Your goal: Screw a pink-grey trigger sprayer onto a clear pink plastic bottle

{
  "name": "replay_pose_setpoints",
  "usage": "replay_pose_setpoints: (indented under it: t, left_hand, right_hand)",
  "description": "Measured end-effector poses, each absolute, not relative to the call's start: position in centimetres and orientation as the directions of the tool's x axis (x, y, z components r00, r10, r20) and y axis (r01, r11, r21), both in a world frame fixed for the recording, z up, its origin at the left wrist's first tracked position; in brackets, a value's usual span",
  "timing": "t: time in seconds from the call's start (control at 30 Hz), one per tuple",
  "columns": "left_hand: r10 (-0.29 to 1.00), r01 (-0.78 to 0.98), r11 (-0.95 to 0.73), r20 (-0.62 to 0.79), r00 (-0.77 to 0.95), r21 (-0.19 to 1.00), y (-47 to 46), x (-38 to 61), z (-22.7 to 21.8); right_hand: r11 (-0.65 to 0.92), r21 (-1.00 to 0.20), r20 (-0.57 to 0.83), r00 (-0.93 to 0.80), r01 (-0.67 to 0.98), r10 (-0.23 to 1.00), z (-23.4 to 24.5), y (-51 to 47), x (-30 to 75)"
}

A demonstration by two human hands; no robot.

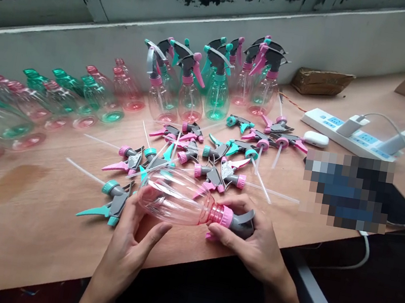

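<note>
My left hand point(130, 242) cradles the body of a clear pink plastic bottle point(175, 199) that lies on its side over the front edge of the wooden table point(29, 226). My right hand point(249, 243) is closed on the grey spray head with a pink collar point(237, 221) fitted at the bottle's neck. Just behind the bottle lie several loose spray heads point(209, 157), pink and teal, with long dip tubes.
Several assembled spray bottles point(213, 81) stand at the back centre. Empty pink and teal bottles point(60, 98) lie in a row at the left. A white power strip point(344, 130) with chargers, cardboard boxes point(323, 82), and a blurred dark item point(346, 189) occupy the right.
</note>
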State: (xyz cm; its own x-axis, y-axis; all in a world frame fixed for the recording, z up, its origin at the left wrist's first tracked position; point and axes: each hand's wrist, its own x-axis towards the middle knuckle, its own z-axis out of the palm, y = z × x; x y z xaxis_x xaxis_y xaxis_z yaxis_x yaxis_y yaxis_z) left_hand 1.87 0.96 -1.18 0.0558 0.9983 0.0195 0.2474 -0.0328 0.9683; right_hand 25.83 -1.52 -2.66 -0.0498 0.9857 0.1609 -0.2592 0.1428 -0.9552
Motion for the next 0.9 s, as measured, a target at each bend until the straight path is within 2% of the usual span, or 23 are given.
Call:
replay_pose_setpoints:
  t: [0.37, 0.57, 0.8, 0.9]
  left_hand:
    - [0.996, 0.218, -0.063, 0.048, 0.072, 0.974, 0.92, 1.73, -1.38]
    - [0.994, 0.23, -0.105, 0.096, 0.051, 0.967, 1.08, 1.74, -1.51]
    - [0.995, 0.089, -0.077, 0.07, 0.071, 0.993, 0.98, 1.72, -1.71]
    - [0.99, 0.06, -0.123, 0.118, 0.078, 0.991, 0.8, 1.67, -1.53]
  right_hand:
    - [0.107, -0.957, 0.129, -0.065, -0.27, 0.99, -2.75, -1.67, 25.83]
    - [0.125, -0.967, 0.134, -0.026, -0.224, 0.991, -2.72, -1.72, 25.76]
    - [0.087, -0.96, 0.1, -0.034, -0.268, 0.994, -2.44, -1.76, 25.78]
    - [0.054, -0.956, 0.067, -0.034, -0.287, 0.997, -2.56, -1.87, 25.76]
